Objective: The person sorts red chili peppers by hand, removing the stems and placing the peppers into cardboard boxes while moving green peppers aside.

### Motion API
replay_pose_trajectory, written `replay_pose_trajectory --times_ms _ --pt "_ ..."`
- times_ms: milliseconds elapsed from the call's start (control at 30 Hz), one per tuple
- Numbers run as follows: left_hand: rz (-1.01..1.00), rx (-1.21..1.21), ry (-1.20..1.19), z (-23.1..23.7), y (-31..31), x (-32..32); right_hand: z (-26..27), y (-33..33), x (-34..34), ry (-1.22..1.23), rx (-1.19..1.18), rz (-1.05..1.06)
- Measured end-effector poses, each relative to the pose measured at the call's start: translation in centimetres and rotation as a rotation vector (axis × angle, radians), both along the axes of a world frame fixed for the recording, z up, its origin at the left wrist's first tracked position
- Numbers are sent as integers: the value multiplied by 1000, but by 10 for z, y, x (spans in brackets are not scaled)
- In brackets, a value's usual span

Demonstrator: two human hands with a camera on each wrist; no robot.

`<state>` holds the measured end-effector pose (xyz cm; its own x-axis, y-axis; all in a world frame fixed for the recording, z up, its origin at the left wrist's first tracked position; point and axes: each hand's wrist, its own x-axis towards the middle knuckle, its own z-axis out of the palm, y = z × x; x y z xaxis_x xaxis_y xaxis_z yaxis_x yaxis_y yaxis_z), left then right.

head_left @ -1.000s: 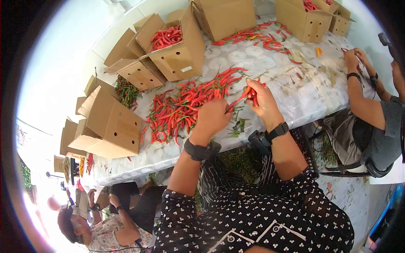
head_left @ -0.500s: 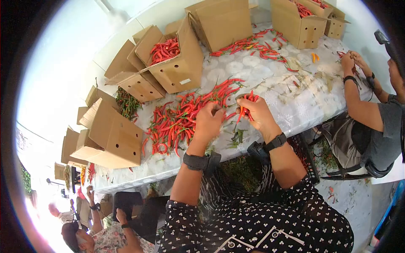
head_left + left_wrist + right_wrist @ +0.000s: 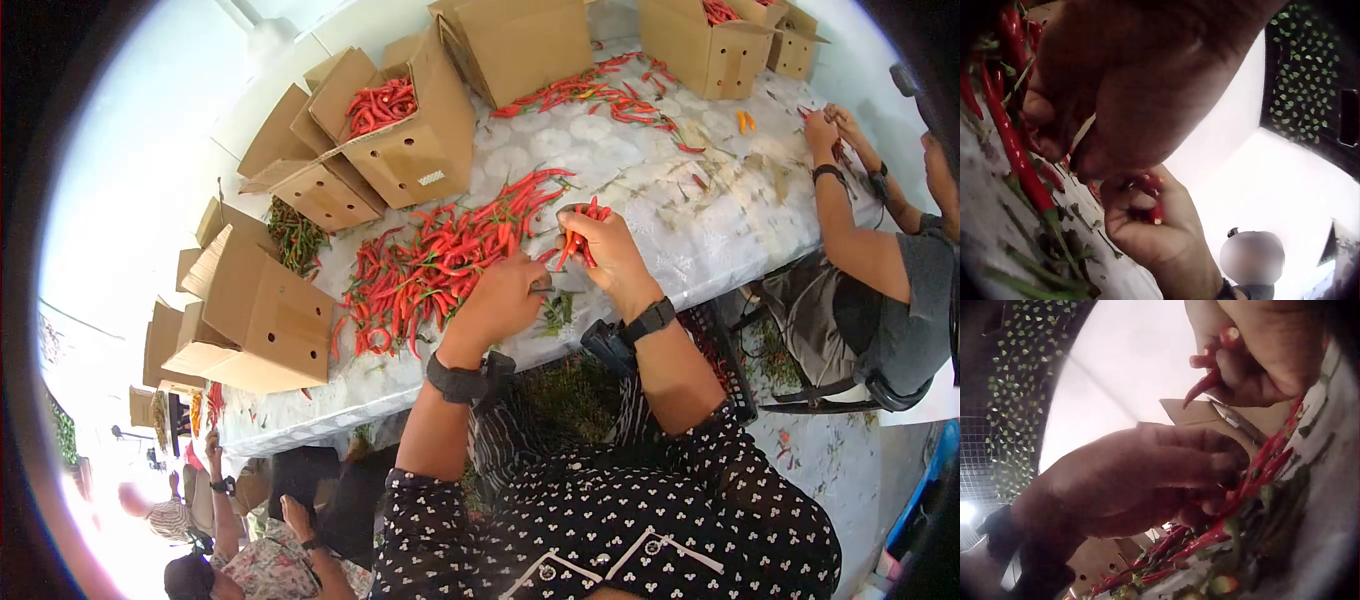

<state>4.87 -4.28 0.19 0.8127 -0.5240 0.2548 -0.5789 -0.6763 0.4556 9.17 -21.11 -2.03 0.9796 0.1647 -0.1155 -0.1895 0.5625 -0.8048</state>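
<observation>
Several red chili peppers (image 3: 596, 209) stick out of my right hand (image 3: 612, 250), whose fingers curl round them above the table. In the left wrist view, cut-looking pale ends show on the held chilies (image 3: 1156, 214). My left hand (image 3: 498, 300) is low at the right edge of a heap of red chilies (image 3: 425, 262), its fingers bent. Red shows at its fingertips in the left wrist view, where it pinches a chili mostly hidden by the hand. A small dark piece sits by its thumb side. Green stems (image 3: 558, 314) lie just right of this hand.
Cardboard boxes (image 3: 265, 315) line the table's left and far sides; one holds red chilies (image 3: 382, 107). More red chilies (image 3: 590, 95) lie along the back of the patterned tablecloth (image 3: 700, 240). Another person (image 3: 880, 230) sits at right; others are at lower left.
My left hand comes away from the right hand's chilies, goes over the heap, then lowers at its right edge, fingers closing. The right hand keeps its chilies, turned slightly upward.
</observation>
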Motion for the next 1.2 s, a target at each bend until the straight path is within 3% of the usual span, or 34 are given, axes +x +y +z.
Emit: replay_pose_trajectory --times_ms 200,300,400,467,667,1000,1100,1167,1200 --pt "-8 73 31 1 -1 -9 10 1 -5 -18 6 23" --pt "81 34 -81 0 1 -5 12 4 -6 -26 -2 32" --pt "257 -176 -88 7 2 -4 9 3 -7 -64 -62 86" --pt "377 -564 36 7 -1 -3 6 5 -8 -93 -117 138" --pt "413 -792 196 11 -5 -5 21 11 -20 -164 -325 280" --pt "472 -637 68 11 -5 -13 7 25 -19 -373 -453 253" --pt "458 -702 132 4 0 -12 6 24 -19 -418 -494 266" --pt "391 -1114 545 2 4 -11 10 22 -21 -441 -505 283" --pt "391 -1116 544 2 5 -12 14 21 -22 -440 -522 301"
